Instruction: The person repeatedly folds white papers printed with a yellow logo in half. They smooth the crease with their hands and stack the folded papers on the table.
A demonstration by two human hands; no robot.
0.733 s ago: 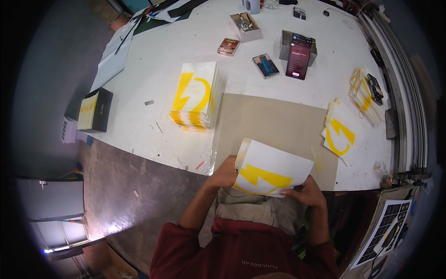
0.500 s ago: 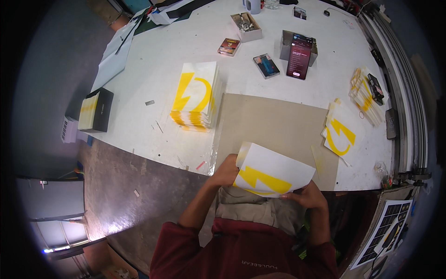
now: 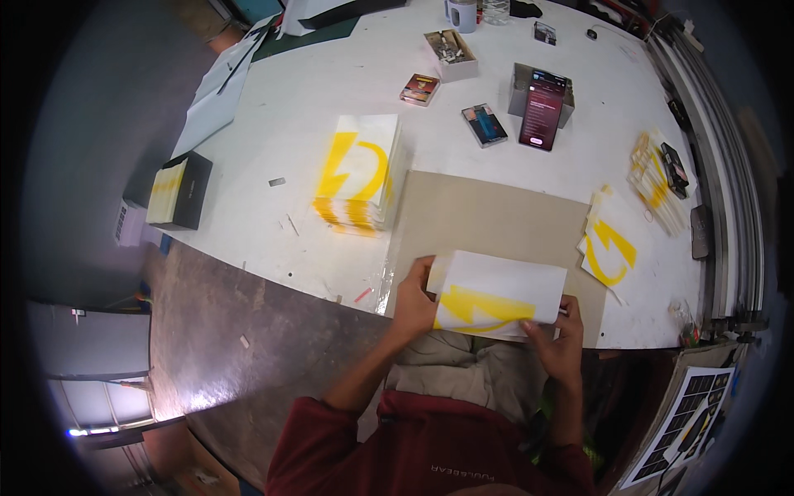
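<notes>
A white paper bag (image 3: pixel 504 277) with a yellow lightning-bolt print lies sideways between my two hands, at the table's near edge. My left hand (image 3: pixel 416 299) grips its left end, with some fingers hidden behind it. At the lower right corner my right hand (image 3: pixel 561 335) pinches the bag, thumb on the front. Beneath and beyond it is a beige board (image 3: pixel 480 198). Left of the board stands a stack of similar printed bags (image 3: pixel 360 169). On the right, a few loose printed bags (image 3: pixel 610 244) lie partly over the board's edge.
A phone (image 3: pixel 542 112) leans on a grey box. Nearby are a blue-and-black pack (image 3: pixel 484 126), a red pack (image 3: pixel 419 89) and an open box of small parts (image 3: pixel 452 54). A black box of bags (image 3: pixel 182 192) sits at left; a metal rail (image 3: pixel 711 174) borders the right.
The bag has been raised away from my lap and flattened over the board's near edge. Both hands moved slightly forward with it, and the view shifted a little.
</notes>
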